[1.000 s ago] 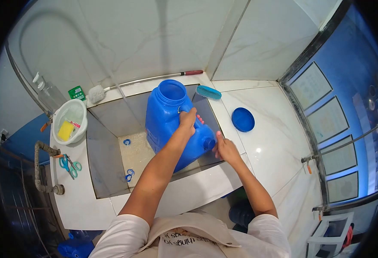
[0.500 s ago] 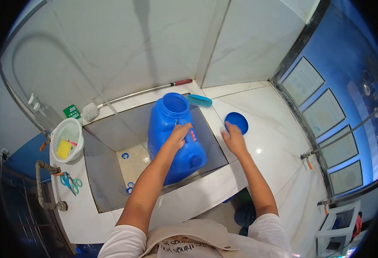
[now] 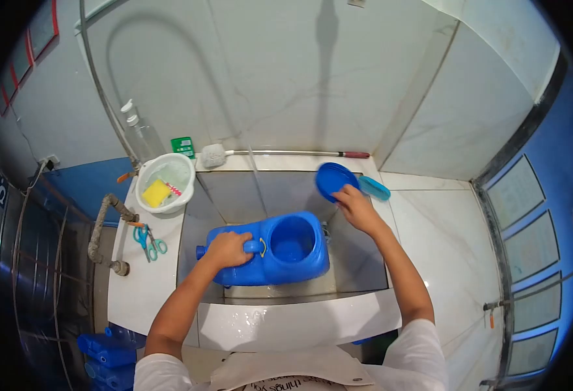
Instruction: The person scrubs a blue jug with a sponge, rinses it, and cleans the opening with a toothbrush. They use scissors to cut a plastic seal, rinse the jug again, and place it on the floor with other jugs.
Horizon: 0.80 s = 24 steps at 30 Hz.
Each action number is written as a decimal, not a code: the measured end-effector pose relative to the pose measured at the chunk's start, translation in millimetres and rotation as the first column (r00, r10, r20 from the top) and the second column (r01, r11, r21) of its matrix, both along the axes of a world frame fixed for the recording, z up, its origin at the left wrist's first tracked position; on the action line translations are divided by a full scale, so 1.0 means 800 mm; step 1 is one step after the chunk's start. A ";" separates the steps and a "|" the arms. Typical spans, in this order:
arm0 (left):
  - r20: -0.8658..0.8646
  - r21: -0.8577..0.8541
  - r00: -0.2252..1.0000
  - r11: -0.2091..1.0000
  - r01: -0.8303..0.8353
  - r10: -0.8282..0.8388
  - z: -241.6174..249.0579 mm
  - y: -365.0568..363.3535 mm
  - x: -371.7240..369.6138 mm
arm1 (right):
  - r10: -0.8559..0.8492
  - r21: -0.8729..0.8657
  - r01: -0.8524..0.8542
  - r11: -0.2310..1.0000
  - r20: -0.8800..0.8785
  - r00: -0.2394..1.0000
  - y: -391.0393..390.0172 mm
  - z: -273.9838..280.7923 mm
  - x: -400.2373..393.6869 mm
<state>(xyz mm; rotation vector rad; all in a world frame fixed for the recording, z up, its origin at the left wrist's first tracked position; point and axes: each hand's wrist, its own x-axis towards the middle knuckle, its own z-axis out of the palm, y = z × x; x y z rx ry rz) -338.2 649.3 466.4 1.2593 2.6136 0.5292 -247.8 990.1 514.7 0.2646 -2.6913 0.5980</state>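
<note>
A large blue plastic jug (image 3: 280, 251) lies on its side in the sink (image 3: 358, 260), its wide mouth facing up toward me. My left hand (image 3: 228, 249) grips the jug at its handle. My right hand (image 3: 355, 203) holds the round blue lid (image 3: 334, 179) tilted on edge above the sink's far right corner. A blue scrub brush (image 3: 374, 188) lies on the counter just right of the lid.
A white bowl (image 3: 164, 176) with a yellow sponge stands on the left counter by a clear bottle (image 3: 140, 133). Scissors (image 3: 148, 240) lie in front of it. A long-handled brush (image 3: 280, 154) rests along the back wall. Blue containers (image 3: 107, 352) sit on the floor at left.
The jug has been turned and laid down on its side in the sink. My right hand reached to the counter, took the blue lid and lifted it over the sink.
</note>
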 end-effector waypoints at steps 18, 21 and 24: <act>-0.013 -0.057 0.999 0.998 -0.039 0.039 -0.018 -0.033 0.034 | -0.274 -0.440 0.451 0.776 0.408 0.871 -0.079 -0.127 -0.188; 0.019 -0.046 0.995 0.994 -0.099 0.100 -0.017 -0.012 0.032 | -0.387 -0.436 0.409 0.801 0.143 0.911 -0.019 -0.051 -0.153; 0.039 0.005 0.987 0.988 -0.156 0.156 -0.003 0.022 0.029 | -0.162 -0.771 0.320 0.550 0.277 0.947 0.009 0.039 -0.099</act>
